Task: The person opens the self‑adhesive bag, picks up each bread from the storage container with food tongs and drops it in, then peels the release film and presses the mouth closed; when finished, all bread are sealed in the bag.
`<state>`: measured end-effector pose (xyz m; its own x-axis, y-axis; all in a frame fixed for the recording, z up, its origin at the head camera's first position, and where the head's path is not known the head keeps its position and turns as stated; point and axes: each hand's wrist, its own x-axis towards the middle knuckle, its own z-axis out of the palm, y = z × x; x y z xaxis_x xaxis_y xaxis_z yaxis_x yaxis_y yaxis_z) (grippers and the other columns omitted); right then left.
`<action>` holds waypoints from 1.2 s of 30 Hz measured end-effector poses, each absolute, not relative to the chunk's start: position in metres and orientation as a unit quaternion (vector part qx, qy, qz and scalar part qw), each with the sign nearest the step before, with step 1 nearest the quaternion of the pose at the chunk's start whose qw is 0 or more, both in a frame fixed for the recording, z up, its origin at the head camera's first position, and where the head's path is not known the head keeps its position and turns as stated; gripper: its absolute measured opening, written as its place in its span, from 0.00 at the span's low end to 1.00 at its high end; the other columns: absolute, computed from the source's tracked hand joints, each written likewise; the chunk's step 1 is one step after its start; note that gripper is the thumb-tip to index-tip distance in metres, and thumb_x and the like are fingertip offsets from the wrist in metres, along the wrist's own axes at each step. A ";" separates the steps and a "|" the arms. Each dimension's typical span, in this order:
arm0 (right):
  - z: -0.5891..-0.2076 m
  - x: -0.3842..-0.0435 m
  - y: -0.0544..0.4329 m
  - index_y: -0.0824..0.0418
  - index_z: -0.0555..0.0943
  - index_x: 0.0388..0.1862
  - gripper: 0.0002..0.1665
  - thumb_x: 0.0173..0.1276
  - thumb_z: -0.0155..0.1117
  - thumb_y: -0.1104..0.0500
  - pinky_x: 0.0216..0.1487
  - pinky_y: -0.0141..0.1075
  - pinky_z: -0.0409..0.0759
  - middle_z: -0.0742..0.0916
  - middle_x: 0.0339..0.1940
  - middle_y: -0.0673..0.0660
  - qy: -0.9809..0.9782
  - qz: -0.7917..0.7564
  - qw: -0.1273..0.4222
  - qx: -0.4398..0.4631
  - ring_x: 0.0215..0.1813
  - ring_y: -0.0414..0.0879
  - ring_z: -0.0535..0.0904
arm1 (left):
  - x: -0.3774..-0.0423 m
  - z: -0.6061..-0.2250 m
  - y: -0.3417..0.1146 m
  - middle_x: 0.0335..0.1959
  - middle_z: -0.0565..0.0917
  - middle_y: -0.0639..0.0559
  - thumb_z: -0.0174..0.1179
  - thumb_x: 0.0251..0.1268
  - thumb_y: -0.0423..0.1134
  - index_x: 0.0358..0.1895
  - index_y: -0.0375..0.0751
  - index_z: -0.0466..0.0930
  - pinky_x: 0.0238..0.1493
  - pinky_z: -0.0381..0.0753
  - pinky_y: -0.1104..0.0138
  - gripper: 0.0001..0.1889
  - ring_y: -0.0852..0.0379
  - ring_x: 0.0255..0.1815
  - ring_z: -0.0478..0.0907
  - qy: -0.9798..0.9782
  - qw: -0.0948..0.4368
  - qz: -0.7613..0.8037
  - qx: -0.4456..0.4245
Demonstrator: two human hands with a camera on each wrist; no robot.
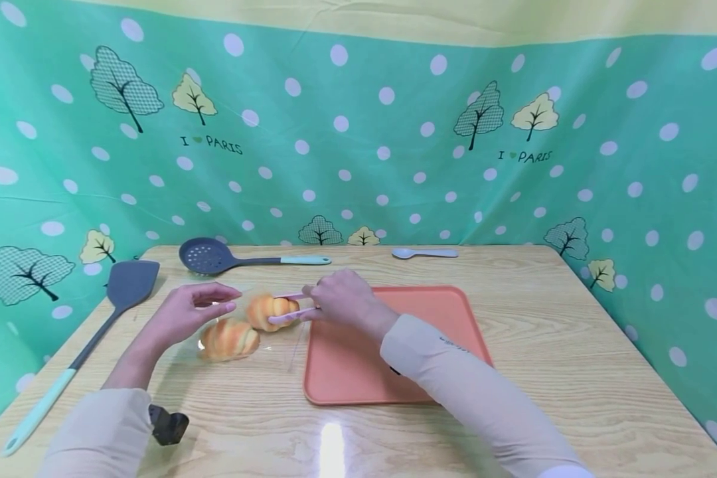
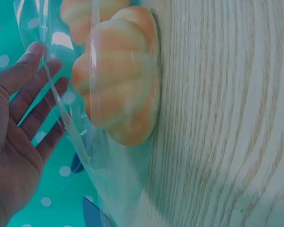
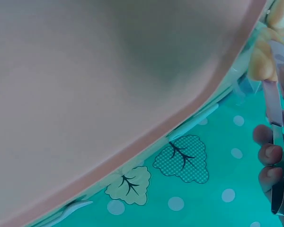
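Observation:
My right hand (image 1: 346,302) grips a pair of tongs (image 3: 273,106), with pale lilac tips and dark metal handles. The tips sit around a croissant-shaped bread roll (image 1: 263,312), just off the tray's left edge. A second bread roll (image 2: 120,75) lies nearer me in a clear plastic bag (image 2: 118,175) on the table. Beside the bag's edge is my left hand (image 1: 188,315), thumb and fingertips apart. In the left wrist view its fingers (image 2: 35,111) are extended and partly seen through the film.
A pink tray (image 1: 358,372) lies right of the bag, under my right forearm. Along the back are a slotted skimmer (image 1: 208,256) and a small pale spoon (image 1: 424,253). A grey turner (image 1: 133,284) with a mint handle lies along the left edge. A polka-dot curtain (image 1: 382,153) hangs behind.

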<state>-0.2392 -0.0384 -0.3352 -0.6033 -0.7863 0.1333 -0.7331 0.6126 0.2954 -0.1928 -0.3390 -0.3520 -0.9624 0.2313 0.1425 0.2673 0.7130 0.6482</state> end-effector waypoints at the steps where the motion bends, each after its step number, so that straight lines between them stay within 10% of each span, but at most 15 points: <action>1: -0.336 -0.239 -0.038 0.46 0.87 0.49 0.27 0.70 0.59 0.29 0.18 0.29 0.58 0.80 0.19 0.43 -0.888 -0.113 0.122 0.428 0.20 0.37 0.64 | -0.193 -0.352 -0.339 0.53 0.86 0.38 0.64 0.73 0.41 0.57 0.34 0.83 0.45 0.82 0.70 0.17 0.40 0.53 0.84 -0.924 0.023 -0.356 -0.134; 19: -0.336 -0.242 -0.035 0.49 0.87 0.51 0.28 0.71 0.59 0.30 0.24 0.30 0.70 0.87 0.27 0.44 -0.904 -0.025 0.098 0.415 0.24 0.38 0.77 | -0.192 -0.354 -0.337 0.55 0.85 0.40 0.64 0.73 0.44 0.57 0.38 0.84 0.51 0.85 0.54 0.17 0.40 0.54 0.84 -0.926 0.012 -0.353 -0.135; 36: -0.344 -0.236 -0.053 0.47 0.86 0.46 0.26 0.71 0.58 0.29 0.19 0.30 0.61 0.77 0.19 0.44 -0.894 -0.126 0.140 0.408 0.19 0.38 0.64 | -0.190 -0.351 -0.332 0.53 0.86 0.40 0.63 0.74 0.40 0.55 0.36 0.85 0.49 0.85 0.63 0.15 0.42 0.53 0.85 -0.923 0.034 -0.362 -0.126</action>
<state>-0.2360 -0.0529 -0.3442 -0.6285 -0.7639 0.1466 -0.6936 0.6357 0.3389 -0.1898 -0.3323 -0.3506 -0.9659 0.2082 0.1541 0.2575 0.7063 0.6594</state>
